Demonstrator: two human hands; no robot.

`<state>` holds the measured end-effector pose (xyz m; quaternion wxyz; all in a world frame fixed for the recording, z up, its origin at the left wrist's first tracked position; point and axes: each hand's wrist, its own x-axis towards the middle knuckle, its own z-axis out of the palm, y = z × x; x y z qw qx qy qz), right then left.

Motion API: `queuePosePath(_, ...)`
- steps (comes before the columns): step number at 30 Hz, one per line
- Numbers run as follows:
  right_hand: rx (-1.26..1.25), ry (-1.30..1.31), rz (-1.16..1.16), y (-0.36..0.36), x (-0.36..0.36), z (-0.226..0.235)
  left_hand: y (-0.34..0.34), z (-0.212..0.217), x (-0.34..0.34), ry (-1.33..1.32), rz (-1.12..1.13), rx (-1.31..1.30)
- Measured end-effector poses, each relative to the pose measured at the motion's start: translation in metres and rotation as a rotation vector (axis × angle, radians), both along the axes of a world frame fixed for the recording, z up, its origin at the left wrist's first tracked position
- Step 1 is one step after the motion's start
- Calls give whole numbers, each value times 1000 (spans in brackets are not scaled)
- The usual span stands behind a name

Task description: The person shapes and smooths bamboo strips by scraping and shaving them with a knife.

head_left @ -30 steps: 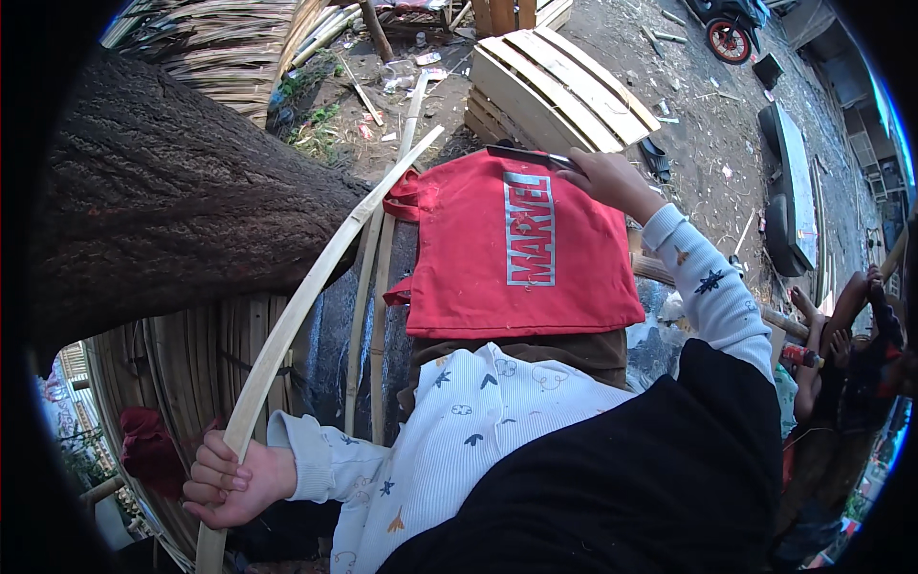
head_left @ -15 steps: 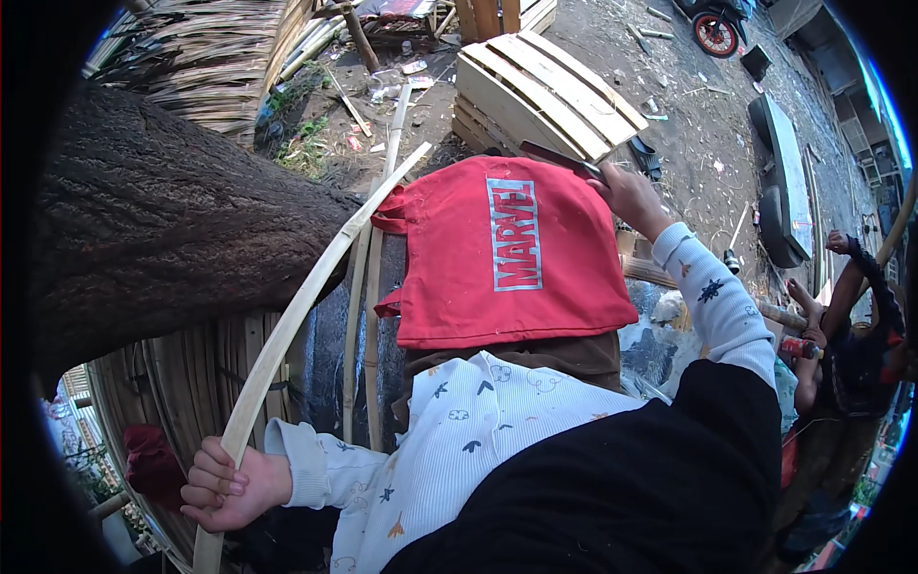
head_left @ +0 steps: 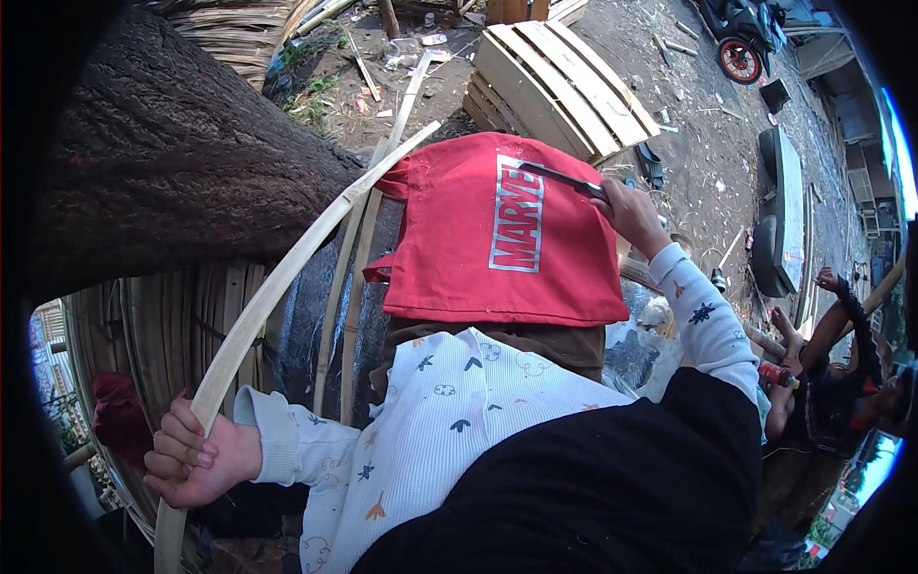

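Note:
My left hand (head_left: pixel 204 452) is closed around the lower part of a long, pale, slightly curved bamboo strip (head_left: pixel 277 275). The strip slants up and away, its far end at the left edge of a red cloth bag (head_left: pixel 442 225) spread over my lap. In my closed right hand (head_left: pixel 633 214) is a knife (head_left: pixel 557 179) with a dark narrow blade. Its blade points left over the bag's printed panel, apart from the strip. Whether the blade touches the cloth, I cannot tell.
A thick tree trunk (head_left: pixel 191 163) stands at the left. Other bamboo strips (head_left: pixel 352 287) lie beside my lap. Ahead is a wooden slatted crate (head_left: pixel 564 86). Another person (head_left: pixel 827 373) sits at the right; a motorbike (head_left: pixel 741 48) stands at the far right.
The knife has come nearer, from the bag's far edge to over its printed panel. My left hand still grips the strip and sits further left and lower in the picture; the whole view has shifted somewhat.

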<state>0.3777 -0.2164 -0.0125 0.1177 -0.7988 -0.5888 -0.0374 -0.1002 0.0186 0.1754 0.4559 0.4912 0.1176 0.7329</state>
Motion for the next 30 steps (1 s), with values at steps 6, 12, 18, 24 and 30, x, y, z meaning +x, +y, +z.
queuePosePath(6,-148,-51,470,20,-2,1,0,0,12,-18,-44,-5)
queuePosePath(12,-49,30,42,33,3,-8,-6,-1,-1,-20,-64,16)
queuePosePath(18,-134,94,412,29,-33,3,-6,-3,-2,-50,-86,0)
queuePosePath(24,-182,113,433,13,-47,13,-1,-5,1,-28,-59,7)
queuePosePath(30,-275,234,518,-20,-90,13,4,-5,7,-72,-92,15)
